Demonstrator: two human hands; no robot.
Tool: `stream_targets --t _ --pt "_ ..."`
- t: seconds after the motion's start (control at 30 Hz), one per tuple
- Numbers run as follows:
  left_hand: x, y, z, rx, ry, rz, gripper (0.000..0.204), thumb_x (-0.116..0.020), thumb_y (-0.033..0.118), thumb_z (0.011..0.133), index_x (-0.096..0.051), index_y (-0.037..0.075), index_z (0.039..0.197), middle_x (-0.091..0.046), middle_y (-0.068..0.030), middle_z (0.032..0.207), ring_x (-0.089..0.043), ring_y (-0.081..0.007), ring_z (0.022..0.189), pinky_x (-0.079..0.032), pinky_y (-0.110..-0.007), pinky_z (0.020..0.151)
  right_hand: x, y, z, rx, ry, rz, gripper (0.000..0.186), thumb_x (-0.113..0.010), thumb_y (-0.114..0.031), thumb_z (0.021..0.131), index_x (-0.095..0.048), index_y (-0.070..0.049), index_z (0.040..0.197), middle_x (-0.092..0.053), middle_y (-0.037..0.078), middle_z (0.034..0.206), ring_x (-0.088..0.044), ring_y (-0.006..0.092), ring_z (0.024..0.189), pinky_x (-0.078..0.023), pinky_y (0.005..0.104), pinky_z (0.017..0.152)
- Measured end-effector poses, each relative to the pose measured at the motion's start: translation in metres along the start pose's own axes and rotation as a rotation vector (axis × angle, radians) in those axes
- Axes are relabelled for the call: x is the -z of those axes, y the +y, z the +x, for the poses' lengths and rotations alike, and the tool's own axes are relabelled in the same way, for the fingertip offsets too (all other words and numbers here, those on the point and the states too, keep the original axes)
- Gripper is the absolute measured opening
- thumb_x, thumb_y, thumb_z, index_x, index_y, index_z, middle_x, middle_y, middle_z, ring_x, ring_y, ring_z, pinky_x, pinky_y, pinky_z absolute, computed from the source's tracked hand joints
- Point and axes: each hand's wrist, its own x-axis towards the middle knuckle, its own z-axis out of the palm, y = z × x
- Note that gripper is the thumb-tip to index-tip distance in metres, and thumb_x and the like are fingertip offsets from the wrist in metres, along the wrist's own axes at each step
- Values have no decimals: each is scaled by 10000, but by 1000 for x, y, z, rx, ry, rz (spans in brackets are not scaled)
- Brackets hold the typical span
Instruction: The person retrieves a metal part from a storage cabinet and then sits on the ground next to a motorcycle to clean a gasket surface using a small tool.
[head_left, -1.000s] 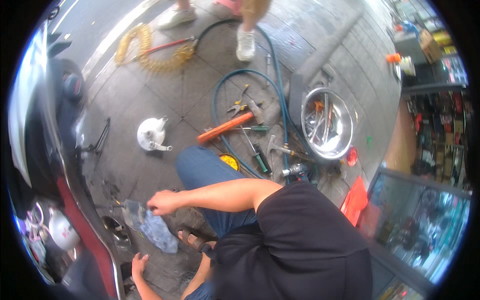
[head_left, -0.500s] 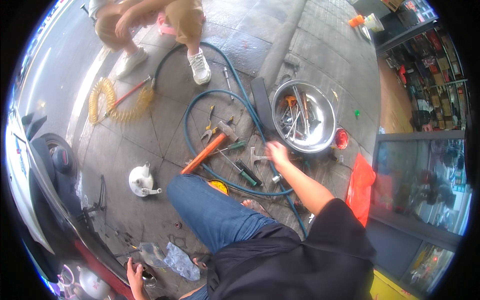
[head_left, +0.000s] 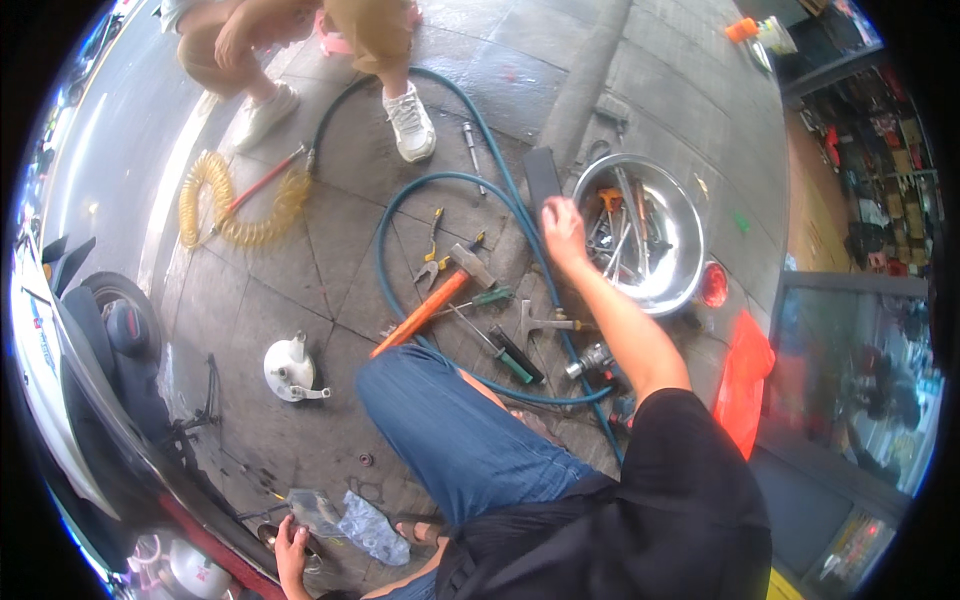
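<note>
My right hand (head_left: 564, 232) reaches forward, fingers curled over the near part of a dark flat bar (head_left: 542, 172); my hand and forearm hide its near end. At lower left, beside the motorbike (head_left: 130, 430), my left hand (head_left: 292, 550) has its fingers around a round metal part (head_left: 268, 534), which it partly covers. Between the bar and my knee lie an orange-handled hammer (head_left: 430, 302), a smaller hammer (head_left: 530, 322), green-handled screwdrivers (head_left: 512, 362) and pliers (head_left: 428, 268). A metal bowl (head_left: 690, 240) of tools stands right of my right hand.
A blue-green hose (head_left: 378, 245) loops around the tools. A silver drum-like part (head_left: 290, 370) lies left of my knee, with clear plastic (head_left: 372, 528) nearer me. Ahead sits another person (head_left: 370, 40), near a coiled yellow hose (head_left: 200, 170). A red bag (head_left: 745, 375) lies at right.
My right hand has moved forward from the smaller hammer's handle to the dark bar. The hammer stays on the ground. My left hand remains at the round metal part.
</note>
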Motion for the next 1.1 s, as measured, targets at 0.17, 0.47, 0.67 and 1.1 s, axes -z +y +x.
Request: stream_targets --t 0.17,0.47,0.67,1.1 --pt "10 -32 -5 70 5 37 485 -608 126 837 -462 -35 1270 -629 -98 915 -581 -152 812 -469 -283 743 -30 69 99 -244 65 -241 216 -532 -201 862 -607 -50 997 -600 202 986 -592 367 931 -464 453 824" --pt "-25 0 -42 60 99 231 456 -611 98 803 -505 -13 1232 -648 -98 886 -602 -170 823 -470 -294 777 -25 80 130 -304 70 -191 372 -597 -269 841 -566 -55 1143 -606 182 1071 -602 350 917 -485 432 805" --pt "-41 49 -52 37 66 387 449 -610 72 803 -502 -12 1230 -646 -93 852 -593 -152 785 -473 -280 745 0 87 144 -139 62 -88 284 -582 -235 859 -575 -47 1071 -630 161 982 -610 364 805 -487 416 730" --pt "-25 65 -58 -52 86 325 456 -589 42 799 -488 -7 1240 -640 -103 895 -596 -143 797 -481 -264 732 19 83 136 35 -937 -1012 233 -539 -167 789 -709 -73 917 -671 167 991 -654 273 957 -512 374 825"
